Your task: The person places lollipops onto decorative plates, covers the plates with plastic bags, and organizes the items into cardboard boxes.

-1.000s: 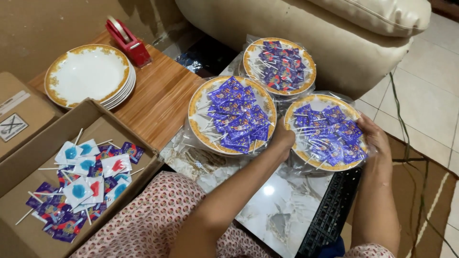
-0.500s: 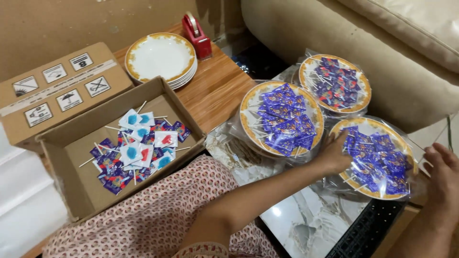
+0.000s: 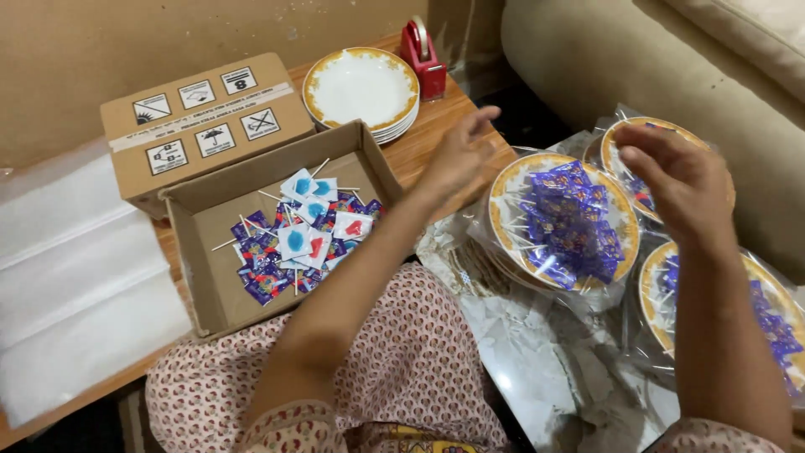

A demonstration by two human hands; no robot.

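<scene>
At frame centre the left hand (image 3: 457, 159) hangs open and empty above the table edge, between the box (image 3: 205, 285) of lollipops (image 3: 293, 239) and the wrapped plate (image 3: 562, 222). At right, the right hand (image 3: 683, 184) hovers loosely curled, holding nothing, over another plate (image 3: 625, 138).

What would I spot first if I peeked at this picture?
Probably the gold-rimmed plate heaped with purple-wrapped lollipops on the right, wrapped in clear plastic. Then the open cardboard box on the left, with blue and red lollipops inside. Both hands, left and right, hover empty above.
</scene>
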